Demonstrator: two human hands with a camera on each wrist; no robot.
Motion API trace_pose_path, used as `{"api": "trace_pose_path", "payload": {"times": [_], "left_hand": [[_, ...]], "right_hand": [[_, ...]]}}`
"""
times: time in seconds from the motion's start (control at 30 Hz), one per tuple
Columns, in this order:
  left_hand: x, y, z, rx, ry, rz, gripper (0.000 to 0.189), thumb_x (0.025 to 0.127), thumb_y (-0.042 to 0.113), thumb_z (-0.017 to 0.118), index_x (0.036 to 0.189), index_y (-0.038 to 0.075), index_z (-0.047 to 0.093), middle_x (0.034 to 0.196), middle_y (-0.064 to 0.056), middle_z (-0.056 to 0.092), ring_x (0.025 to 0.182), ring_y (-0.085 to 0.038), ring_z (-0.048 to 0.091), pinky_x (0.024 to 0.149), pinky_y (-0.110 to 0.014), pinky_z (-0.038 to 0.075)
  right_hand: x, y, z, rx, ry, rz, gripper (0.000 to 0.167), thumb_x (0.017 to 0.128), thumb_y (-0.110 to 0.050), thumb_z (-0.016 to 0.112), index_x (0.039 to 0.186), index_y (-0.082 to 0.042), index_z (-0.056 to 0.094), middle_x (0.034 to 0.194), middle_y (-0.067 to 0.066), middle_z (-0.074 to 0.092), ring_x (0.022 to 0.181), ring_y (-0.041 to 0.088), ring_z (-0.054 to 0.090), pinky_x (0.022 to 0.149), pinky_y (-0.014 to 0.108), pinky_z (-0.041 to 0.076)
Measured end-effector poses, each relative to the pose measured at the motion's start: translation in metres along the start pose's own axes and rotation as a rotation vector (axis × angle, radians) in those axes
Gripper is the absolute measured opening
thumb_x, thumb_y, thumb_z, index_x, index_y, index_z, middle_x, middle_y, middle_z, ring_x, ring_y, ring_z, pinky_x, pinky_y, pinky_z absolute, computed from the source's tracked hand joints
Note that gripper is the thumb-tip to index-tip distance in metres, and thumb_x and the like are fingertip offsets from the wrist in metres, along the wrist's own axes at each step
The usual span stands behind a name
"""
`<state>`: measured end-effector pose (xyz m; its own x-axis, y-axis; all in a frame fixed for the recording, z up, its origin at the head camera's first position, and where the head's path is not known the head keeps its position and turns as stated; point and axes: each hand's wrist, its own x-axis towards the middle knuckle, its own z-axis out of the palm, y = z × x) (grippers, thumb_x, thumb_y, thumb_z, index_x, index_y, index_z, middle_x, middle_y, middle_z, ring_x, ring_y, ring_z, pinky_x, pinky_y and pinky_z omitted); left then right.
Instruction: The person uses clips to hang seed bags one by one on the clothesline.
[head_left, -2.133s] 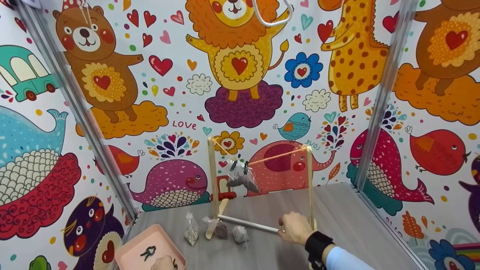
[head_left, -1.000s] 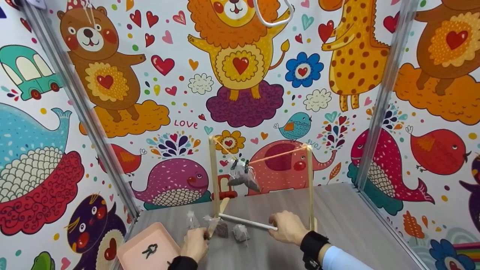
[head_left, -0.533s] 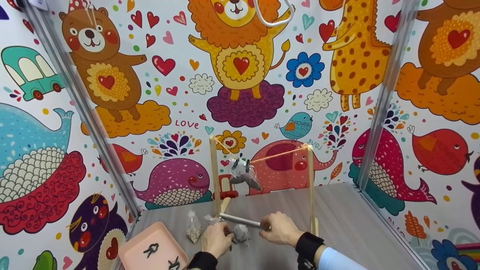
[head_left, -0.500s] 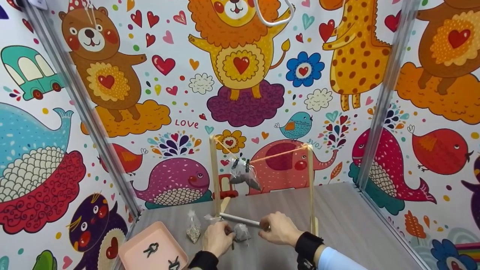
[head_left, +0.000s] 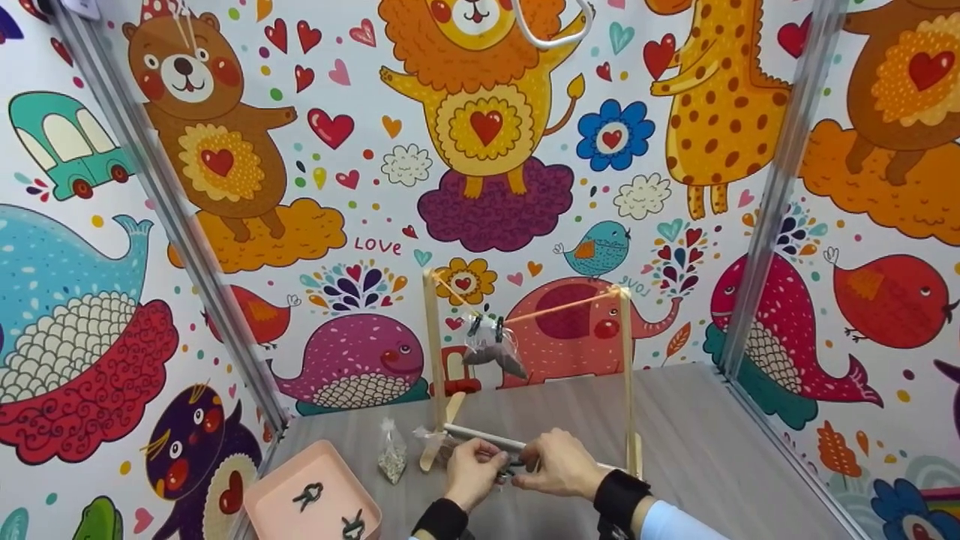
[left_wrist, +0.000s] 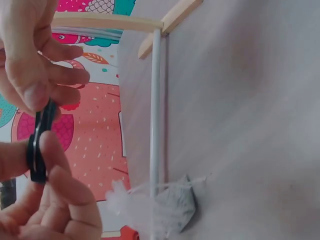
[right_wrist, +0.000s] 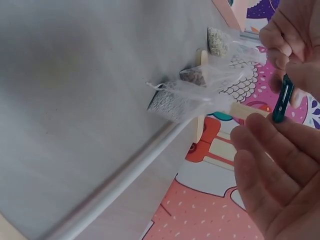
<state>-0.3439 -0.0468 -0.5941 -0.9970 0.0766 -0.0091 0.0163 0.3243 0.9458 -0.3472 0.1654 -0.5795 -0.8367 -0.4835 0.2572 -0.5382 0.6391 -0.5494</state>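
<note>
My left hand (head_left: pixel 474 474) pinches a small dark clip (left_wrist: pixel 37 160) between thumb and fingers, in front of the wooden frame. From the other side my right hand (head_left: pixel 566 465) meets it, thumb and fingertip at the clip's other end, its remaining fingers loosely extended in the left wrist view. Below and beyond them on the table lies a knotted plastic bag of grey grains (right_wrist: pixel 170 105), largely covered by the hands in the head view. Close to my left hand are a bag of brownish contents (right_wrist: pixel 194 76) and a bag of pale grains (head_left: pixel 391 461).
A pink tray (head_left: pixel 259 501) at front left holds two dark clips (head_left: pixel 308 495). The frame has two wooden posts (head_left: pixel 628 382) and a white rod (head_left: pixel 480 435) low between them. Two filled bags (head_left: pixel 495 352) hang by clips from its orange string (head_left: pixel 566 306).
My left hand has come out of the tray with a clip and moved right to meet my right hand. The right hand has shifted left along the rod and now touches the clip.
</note>
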Motion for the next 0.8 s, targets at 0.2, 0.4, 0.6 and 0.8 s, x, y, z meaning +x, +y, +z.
{"api": "trace_pose_path", "payload": {"times": [0.2,0.4,0.6,0.8], "left_hand": [[-0.002,-0.008,0.003,-0.040,-0.080,-0.066,0.008,0.106,0.012,0.074,0.104,0.005,0.074,0.087,-0.004,0.080,0.070,-0.010,0.078,0.059,-0.022,0.056],[-0.001,-0.026,-0.007,0.159,0.014,0.075,0.010,0.105,0.015,0.074,0.099,0.007,0.075,0.089,-0.003,0.078,0.076,-0.010,0.071,0.066,-0.026,0.055],[0.011,-0.053,-0.012,0.374,0.213,0.164,0.013,0.092,0.004,0.082,0.101,0.005,0.074,0.091,-0.006,0.074,0.084,-0.020,0.069,0.077,-0.039,0.057],[0.021,-0.050,-0.001,0.454,0.134,0.039,0.046,0.091,0.002,0.084,0.133,-0.002,0.066,0.118,-0.025,0.071,0.113,-0.045,0.071,0.101,-0.064,0.058]], "right_hand": [[-0.007,0.010,-0.002,0.015,-0.039,-0.026,0.023,0.091,-0.037,0.090,0.091,-0.013,0.088,0.073,-0.006,0.080,0.062,-0.009,0.058,0.057,0.014,0.046],[-0.013,0.021,-0.009,0.065,-0.097,-0.009,0.022,0.098,-0.031,0.084,0.085,-0.013,0.085,0.070,-0.004,0.078,0.058,-0.009,0.049,0.053,0.012,0.039],[-0.021,0.035,-0.012,0.041,-0.113,-0.005,0.022,0.105,-0.019,0.079,0.085,-0.010,0.084,0.065,-0.011,0.067,0.056,-0.008,0.044,0.053,0.014,0.036],[-0.027,0.045,-0.009,-0.038,-0.027,-0.061,0.026,0.099,-0.002,0.077,0.075,-0.012,0.081,0.065,0.001,0.076,0.057,-0.012,0.045,0.056,0.011,0.040]]}}
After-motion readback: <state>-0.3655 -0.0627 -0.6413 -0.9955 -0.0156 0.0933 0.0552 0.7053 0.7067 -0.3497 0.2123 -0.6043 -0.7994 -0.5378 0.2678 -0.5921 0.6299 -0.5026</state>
